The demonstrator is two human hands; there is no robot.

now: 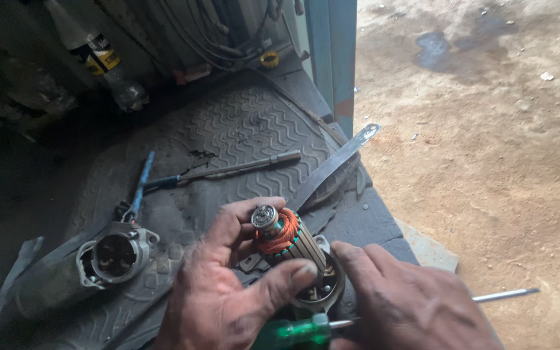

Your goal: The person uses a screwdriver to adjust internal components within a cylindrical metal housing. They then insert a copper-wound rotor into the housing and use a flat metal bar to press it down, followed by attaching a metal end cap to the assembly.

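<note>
Head view: grimy ribbed rubber mat (241, 123) beside dirt ground (487, 162); left hand (228, 291) fingers clamped round copper-wound armature (286, 236); right hand (409, 304) grips green screwdriver (293, 332).

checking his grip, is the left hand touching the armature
Touching. The head view shows the left hand wrapped around the armature, thumb pressed across its ribbed core and fingers behind the orange windings.

Yellow-black label (102, 57) on top-left bottle (95, 55)

Armature (286, 240): showing copper windings, dull grey metal
Screwdriver (306, 330): showing glossy green plastic, shiny steel shaft
Mat (241, 123): looking ribbed, matt rubber
</note>
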